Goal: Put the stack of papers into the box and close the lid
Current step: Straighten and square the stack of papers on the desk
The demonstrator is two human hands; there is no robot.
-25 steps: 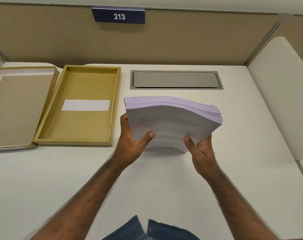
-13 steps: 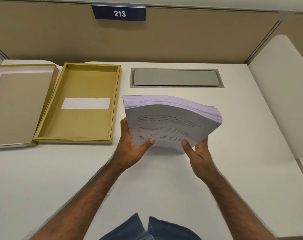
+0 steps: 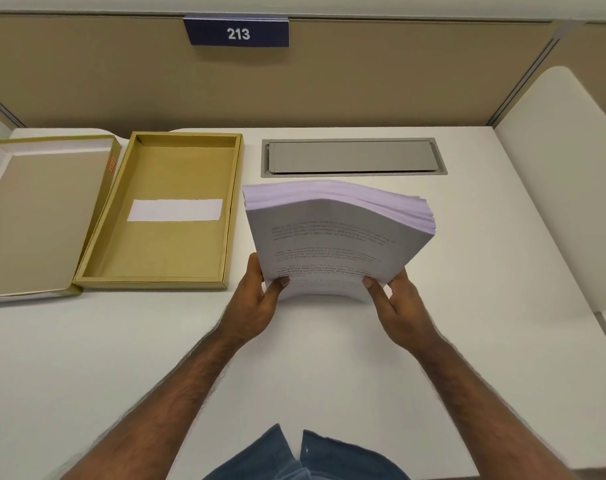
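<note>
A thick stack of papers (image 3: 329, 237), printed on top and bowed upward in the middle, is held above the white desk (image 3: 121, 358) at centre. My left hand (image 3: 260, 299) grips its near left corner, thumb on top. My right hand (image 3: 395, 303) grips its near right corner. The open mustard box (image 3: 232, 209), with a white slip on its floor, lies just left of the stack. Its lid (image 3: 45, 216) lies upside down at the far left, touching the box.
A grey metal cable hatch (image 3: 353, 157) is set into the desk behind the stack. A beige partition with a "213" sign (image 3: 237, 32) closes the back. A white side panel (image 3: 564, 188) stands at the right.
The stack has stayed in both hands at about the same spot. My thumbs have shifted slightly along its near edge, and the camera has tilted a little.
</note>
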